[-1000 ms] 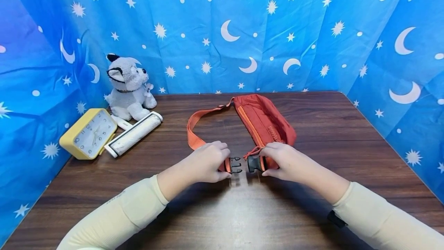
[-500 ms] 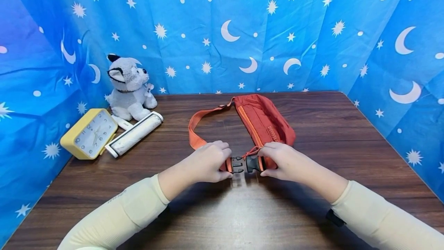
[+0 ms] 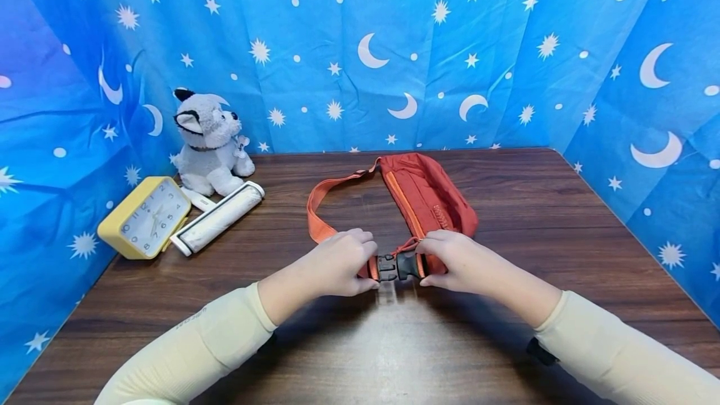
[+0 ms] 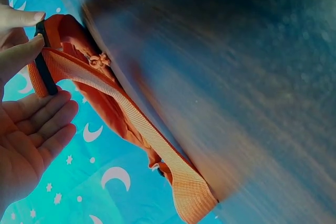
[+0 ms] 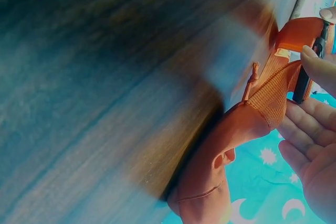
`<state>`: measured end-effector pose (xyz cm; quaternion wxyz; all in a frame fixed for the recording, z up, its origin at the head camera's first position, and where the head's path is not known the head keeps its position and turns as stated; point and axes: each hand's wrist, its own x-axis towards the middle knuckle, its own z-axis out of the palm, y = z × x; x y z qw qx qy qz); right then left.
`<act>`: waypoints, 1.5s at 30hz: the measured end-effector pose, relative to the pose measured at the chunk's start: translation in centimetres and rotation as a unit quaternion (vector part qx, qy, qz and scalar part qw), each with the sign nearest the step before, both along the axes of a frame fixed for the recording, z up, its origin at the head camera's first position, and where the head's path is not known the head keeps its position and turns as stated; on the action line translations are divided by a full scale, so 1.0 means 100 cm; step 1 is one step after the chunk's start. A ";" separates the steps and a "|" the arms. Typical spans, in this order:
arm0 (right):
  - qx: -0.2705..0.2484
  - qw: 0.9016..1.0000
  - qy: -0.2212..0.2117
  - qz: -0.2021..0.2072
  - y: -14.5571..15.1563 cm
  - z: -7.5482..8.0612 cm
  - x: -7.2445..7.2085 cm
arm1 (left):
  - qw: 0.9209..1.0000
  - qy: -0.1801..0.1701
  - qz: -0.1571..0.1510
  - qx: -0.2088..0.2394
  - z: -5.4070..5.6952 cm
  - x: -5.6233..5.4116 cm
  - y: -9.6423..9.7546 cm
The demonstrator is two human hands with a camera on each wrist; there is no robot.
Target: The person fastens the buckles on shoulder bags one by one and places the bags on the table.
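A rust-red waist bag (image 3: pixel 424 189) lies on the table, its orange strap (image 3: pixel 319 205) looping out to the left. Between finger and thumb, my left hand (image 3: pixel 337 265) pinches the black pronged buckle half (image 3: pixel 386 267). My right hand (image 3: pixel 464 260) pinches the black socket half (image 3: pixel 407 265) at the bag's near end. The prong tips are at the socket's mouth; whether they have entered cannot be made out. In the left wrist view the strap (image 4: pixel 139 116) hangs from the buckle's dark edge (image 4: pixel 46 74). The right wrist view shows the socket's edge (image 5: pixel 302 85) against the fingertips.
At the left of the table (image 3: pixel 360 342) stand a yellow alarm clock (image 3: pixel 145 217) and a grey plush dog (image 3: pixel 208 139). A white lint roller (image 3: pixel 218 217) lies before the dog. Blue star-patterned cloth (image 3: pixel 337 30) hangs behind and at both sides.
Both hands have drawn slightly toward each other. The gap between the two buckle halves has closed, bringing the prongs up to the socket. The bag has shifted very little.
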<state>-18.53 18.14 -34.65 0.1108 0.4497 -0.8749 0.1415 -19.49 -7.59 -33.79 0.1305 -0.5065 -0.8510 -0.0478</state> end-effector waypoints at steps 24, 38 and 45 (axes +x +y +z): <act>0.002 1.000 -0.016 0.001 -0.006 0.002 0.002 | 1.000 -0.008 0.009 -0.011 0.000 0.001 0.001; 0.006 1.000 -0.018 0.000 -0.010 0.004 0.001 | 1.000 -0.007 0.012 -0.005 -0.002 0.001 0.001; 0.008 1.000 -0.023 0.000 -0.013 0.005 0.002 | 1.000 -0.011 0.019 -0.011 -0.003 0.001 0.000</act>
